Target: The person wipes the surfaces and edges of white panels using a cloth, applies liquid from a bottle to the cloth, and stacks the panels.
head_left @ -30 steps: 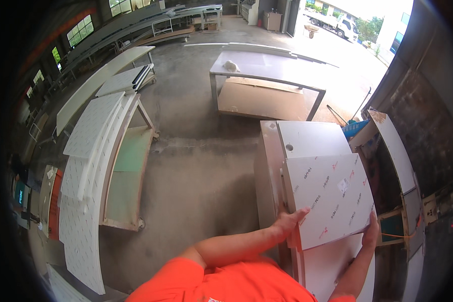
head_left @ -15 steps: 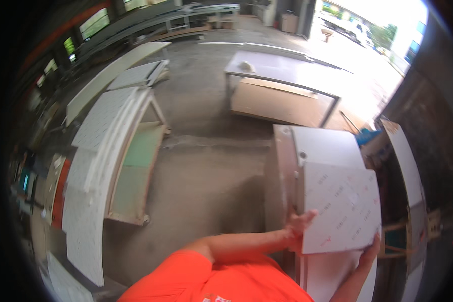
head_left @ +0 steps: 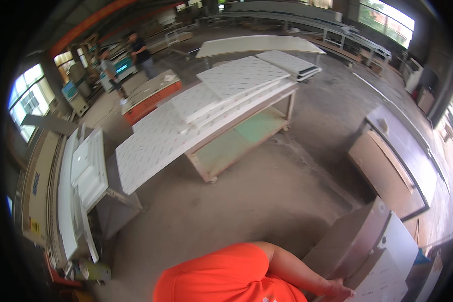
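one hand (head_left: pixel 337 290) shows, at the lower right edge of the view: the person's left, at the end of a bare forearm coming out from the orange shirt (head_left: pixel 221 277). it lies flat with its fingers spread on the near corner of the white panel (head_left: pixel 385 282), so its grip is wide and pressing, not closed round anything. the right hand is out of view, so i cannot tell its grip. the panel is the top sheet of a stack on a low cart (head_left: pixel 352 241), just right of the body, its long axis running away toward the upper right; only the near end shows before the frame cuts it off. left of the cart the concrete floor (head_left: pixel 246 201) is open as far as the long tabletop (head_left: pixel 211 118) loaded with white sheets. right of the stack a steel frame table (head_left: pixel 407 166) stands close, leaving little room that side.
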Motion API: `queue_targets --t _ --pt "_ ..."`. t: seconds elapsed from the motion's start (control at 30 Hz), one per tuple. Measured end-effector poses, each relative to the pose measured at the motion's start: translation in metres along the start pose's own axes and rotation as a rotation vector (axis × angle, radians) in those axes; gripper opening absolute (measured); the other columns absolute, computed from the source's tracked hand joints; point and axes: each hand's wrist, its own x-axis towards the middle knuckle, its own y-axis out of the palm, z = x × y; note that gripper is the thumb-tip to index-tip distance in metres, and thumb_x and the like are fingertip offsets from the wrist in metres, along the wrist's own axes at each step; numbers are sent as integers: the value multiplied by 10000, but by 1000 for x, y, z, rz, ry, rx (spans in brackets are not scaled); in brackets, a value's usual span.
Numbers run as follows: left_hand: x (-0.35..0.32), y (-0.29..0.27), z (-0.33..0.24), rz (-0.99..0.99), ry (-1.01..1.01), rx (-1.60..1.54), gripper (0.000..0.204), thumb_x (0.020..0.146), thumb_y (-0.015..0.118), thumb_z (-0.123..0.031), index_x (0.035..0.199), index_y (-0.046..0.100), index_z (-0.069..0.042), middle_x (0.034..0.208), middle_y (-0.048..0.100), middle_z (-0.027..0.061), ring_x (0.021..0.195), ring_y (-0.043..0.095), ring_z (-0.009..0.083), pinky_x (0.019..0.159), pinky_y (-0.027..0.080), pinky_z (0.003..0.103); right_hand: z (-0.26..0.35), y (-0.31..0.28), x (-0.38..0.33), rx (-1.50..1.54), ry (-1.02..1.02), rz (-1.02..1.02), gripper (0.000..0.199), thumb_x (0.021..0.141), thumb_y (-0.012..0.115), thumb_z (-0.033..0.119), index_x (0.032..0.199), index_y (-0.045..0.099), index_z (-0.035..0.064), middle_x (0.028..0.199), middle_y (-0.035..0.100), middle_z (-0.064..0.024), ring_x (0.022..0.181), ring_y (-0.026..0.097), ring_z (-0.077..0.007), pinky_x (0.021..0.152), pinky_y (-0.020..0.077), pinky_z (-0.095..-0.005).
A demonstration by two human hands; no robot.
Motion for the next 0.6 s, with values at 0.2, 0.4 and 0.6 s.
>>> queue_targets --t 0.2,0.4,0.6 --pt "2 -14 -28 -50 34 -19 835 889 858 -349 1538 435 -35 1330 657 196 1155 660 312 957 560 493 13 140 -17 -98 86 295 426 1082 565 364 1225 681 -20 1154 720 -169 998 677 -276 803 564 -429" --pt "-3 -36 -54 -114 87 -14 826 890 854 -358 1530 445 -34 1326 659 193 1156 660 312 960 556 493 9 241 -49 -136 166 569 441 1073 575 379 1246 672 -14 1175 714 -166 1020 670 -277 823 559 -431" --pt "-11 -45 -68 -157 152 -39 817 890 851 -367 1522 455 -33 1323 662 191 1157 659 313 964 552 493 13 302 -78 -171 214 769 458 1065 586 394 1267 663 -9 1197 708 -162 1043 664 -277 842 553 -432"
